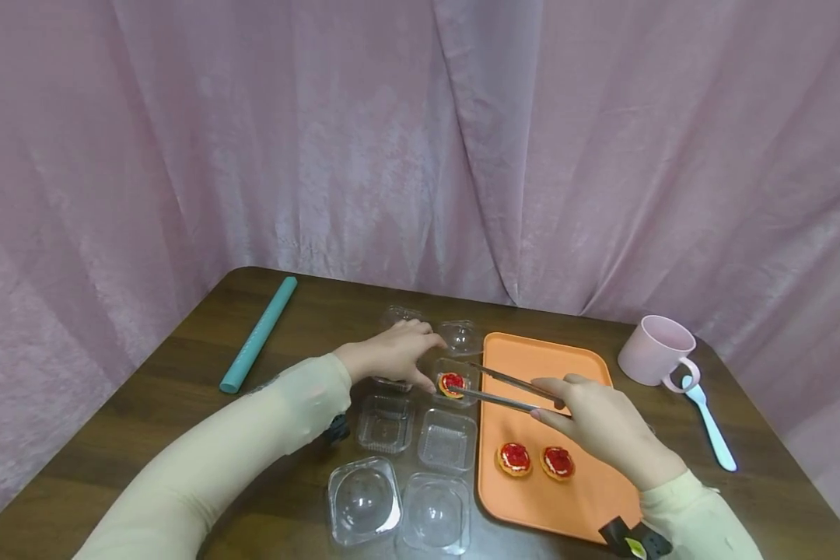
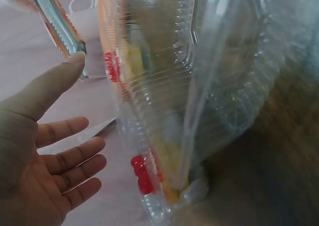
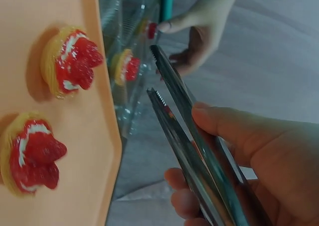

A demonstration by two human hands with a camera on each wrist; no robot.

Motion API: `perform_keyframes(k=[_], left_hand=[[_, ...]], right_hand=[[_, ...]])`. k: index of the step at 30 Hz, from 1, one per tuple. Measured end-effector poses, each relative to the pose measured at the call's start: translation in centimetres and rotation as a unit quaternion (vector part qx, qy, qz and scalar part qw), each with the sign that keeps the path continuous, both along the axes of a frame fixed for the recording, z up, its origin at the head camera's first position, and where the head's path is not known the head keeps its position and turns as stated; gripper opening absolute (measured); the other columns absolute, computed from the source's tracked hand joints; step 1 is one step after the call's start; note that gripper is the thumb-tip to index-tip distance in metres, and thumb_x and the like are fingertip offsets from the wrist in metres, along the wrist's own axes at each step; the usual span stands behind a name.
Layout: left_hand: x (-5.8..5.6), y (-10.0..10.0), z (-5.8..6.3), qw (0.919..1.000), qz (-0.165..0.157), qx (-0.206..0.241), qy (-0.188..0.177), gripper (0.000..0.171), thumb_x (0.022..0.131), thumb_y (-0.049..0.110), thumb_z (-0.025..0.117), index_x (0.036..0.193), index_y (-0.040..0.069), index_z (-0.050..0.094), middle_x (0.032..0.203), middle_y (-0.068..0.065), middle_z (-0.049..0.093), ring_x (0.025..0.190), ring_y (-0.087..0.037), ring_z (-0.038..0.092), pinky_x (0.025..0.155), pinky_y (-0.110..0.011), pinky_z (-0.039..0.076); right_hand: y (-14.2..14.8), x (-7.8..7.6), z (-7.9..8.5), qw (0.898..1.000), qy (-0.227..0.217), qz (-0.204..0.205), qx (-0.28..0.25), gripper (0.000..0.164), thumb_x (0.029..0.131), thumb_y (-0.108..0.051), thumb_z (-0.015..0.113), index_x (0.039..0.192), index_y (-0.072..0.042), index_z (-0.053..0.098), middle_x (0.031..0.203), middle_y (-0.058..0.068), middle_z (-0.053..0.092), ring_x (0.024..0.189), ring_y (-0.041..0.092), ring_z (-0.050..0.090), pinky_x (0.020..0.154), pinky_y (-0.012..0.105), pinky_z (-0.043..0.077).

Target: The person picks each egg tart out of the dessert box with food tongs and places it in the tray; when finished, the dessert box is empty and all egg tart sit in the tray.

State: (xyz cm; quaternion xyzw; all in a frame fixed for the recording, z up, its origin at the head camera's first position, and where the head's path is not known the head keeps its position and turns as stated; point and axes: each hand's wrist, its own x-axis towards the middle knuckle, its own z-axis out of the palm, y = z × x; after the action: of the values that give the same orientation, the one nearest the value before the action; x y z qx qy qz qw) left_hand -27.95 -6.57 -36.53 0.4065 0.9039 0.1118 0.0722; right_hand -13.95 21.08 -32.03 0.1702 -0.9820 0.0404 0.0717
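Observation:
My right hand (image 1: pixel 602 424) grips metal tongs (image 3: pixel 194 141) whose tips stand slightly apart with nothing between them. The tips are over a strawberry tart (image 1: pixel 452 384) lying in a clear plastic container (image 1: pixel 472 373). My left hand (image 1: pixel 395 350) hovers beside that container, fingers loosely extended and holding nothing. Another tart (image 2: pixel 142 176) sits in a neighbouring container, mostly hidden under the left hand in the head view. On the orange tray (image 1: pixel 532 498) lie two more tarts, a left one (image 1: pixel 514 459) and a right one (image 1: pixel 557 463).
Clear containers with open lids, one of them a front base (image 1: pixel 448 439) and one a front lid (image 1: pixel 364 502), stand left of the tray. A pink mug (image 1: pixel 654 350) and a light blue spoon (image 1: pixel 710 428) are at right. A teal roll (image 1: pixel 259 334) lies far left.

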Motion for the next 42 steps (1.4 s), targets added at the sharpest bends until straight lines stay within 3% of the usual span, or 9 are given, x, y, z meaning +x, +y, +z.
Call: perform_keyframes(k=[9,18,33,42], left_hand=[[-0.2,1.5,-0.9,0.9994,-0.011,-0.033,0.004,0.078,0.072,0.053,0.078,0.135,0.013,0.054,0.124,-0.002,0.057,0.114,-0.018,0.048,0.103,-0.037,0.037],[0.1,1.6,-1.6,0.9985,-0.004,-0.055,0.000,0.079,0.072,0.053,0.078,0.135,0.013,0.054,0.127,-0.003,0.057,0.120,-0.019,0.048,0.107,-0.036,0.035],[0.4,1.4,-1.8,0.9992,0.005,-0.039,-0.002,0.073,0.072,0.049,0.080,0.130,0.011,0.057,0.126,-0.003,0.059,0.119,-0.019,0.050,0.107,-0.036,0.035],[0.5,1.3,-1.7,0.9991,0.009,-0.041,-0.003,0.073,0.072,0.048,0.080,0.130,0.011,0.056,0.126,-0.003,0.060,0.119,-0.019,0.050,0.108,-0.037,0.035]], right_hand=[[-1.2,-1.1,-0.7,0.999,-0.036,-0.003,0.013,0.038,0.084,-0.034,0.071,0.116,-0.014,0.067,0.079,0.001,0.062,0.067,0.011,0.058,0.054,0.028,0.044],[-1.9,-1.5,-0.4,0.999,-0.048,0.008,0.011,0.037,0.083,-0.031,0.073,0.115,-0.013,0.068,0.080,0.001,0.062,0.067,0.010,0.056,0.055,0.028,0.044],[-3.1,-2.4,0.3,0.997,-0.057,0.028,0.037,0.031,0.081,-0.028,0.076,0.107,-0.011,0.073,0.097,0.004,0.073,0.088,0.024,0.069,0.076,0.041,0.055],[-3.0,-2.4,0.2,0.997,-0.058,0.030,0.035,0.031,0.082,-0.028,0.074,0.108,-0.013,0.073,0.094,0.002,0.073,0.084,0.023,0.069,0.072,0.041,0.055]])
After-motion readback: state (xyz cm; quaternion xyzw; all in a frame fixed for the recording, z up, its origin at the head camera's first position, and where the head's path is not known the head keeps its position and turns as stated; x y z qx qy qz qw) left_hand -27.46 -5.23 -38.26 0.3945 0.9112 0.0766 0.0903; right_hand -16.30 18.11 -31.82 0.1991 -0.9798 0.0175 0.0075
